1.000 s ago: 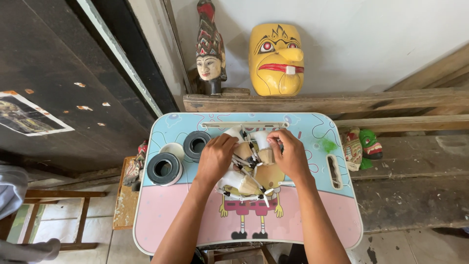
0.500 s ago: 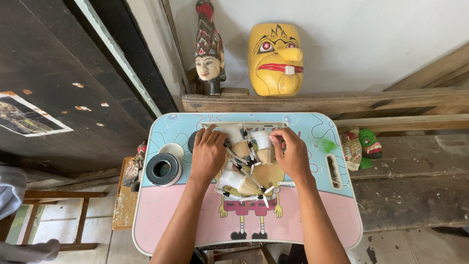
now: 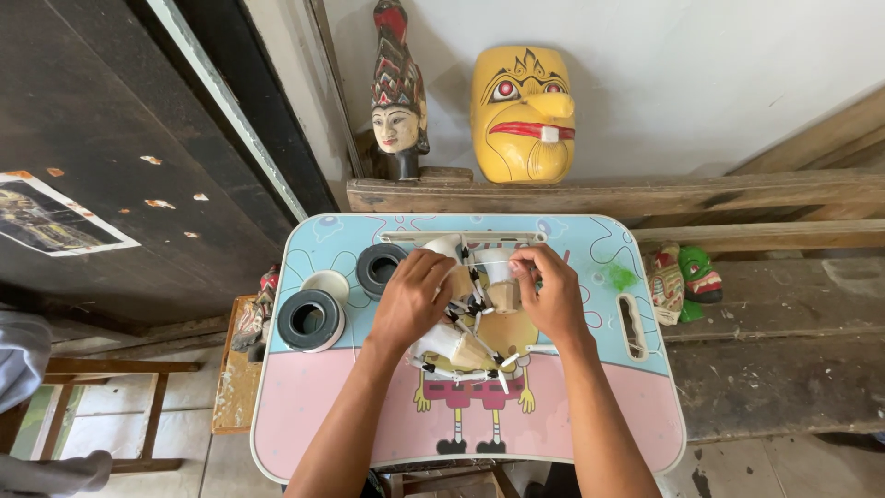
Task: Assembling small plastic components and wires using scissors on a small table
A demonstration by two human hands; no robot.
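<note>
**A:** What are the hands doing?

**B:** Both rest on a cluster of small cones [image 3: 466, 318], pale wood and white, strung with thin cord and black-and-white ties. The left hand [image 3: 412, 297] lies palm-down over the cluster's left side, fingers curled onto a white piece at the top. The right hand [image 3: 550, 293] pinches a small tan cone between thumb and fingertips [image 3: 518, 269], the other fingers bent close.

**A:** And where does the cluster lie?

**B:** At the middle of a small tray table [image 3: 636, 406], on its blue upper half, just above the cartoon figure printed there. One cone [image 3: 458, 348] pokes out below the left wrist, toward the pink lower half.

**A:** What sits beside the hands?

**B:** Left of the left hand, a roll of black tape [image 3: 380, 266] lies nearly touching the knuckles. Further left, a larger black-and-white roll [image 3: 312, 319] lies flat near the table's edge, with a small white disc [image 3: 324, 284] between the two. On the right of the table, a slot handle [image 3: 630, 326] and a green smear [image 3: 622, 277].

**A:** Beyond the table?

**B:** Behind it, a worn wooden beam [image 3: 701, 193] carries a yellow mask [image 3: 524, 113] with a red mouth and a carved head [image 3: 397, 101] in a tall painted headdress, both against a white wall. Right of the table, two small masks [image 3: 682, 278], one green, lie on a lower plank. Off the table's left edge, another small painted figure [image 3: 260, 309] rests on a wooden stool [image 3: 236, 392].
</note>
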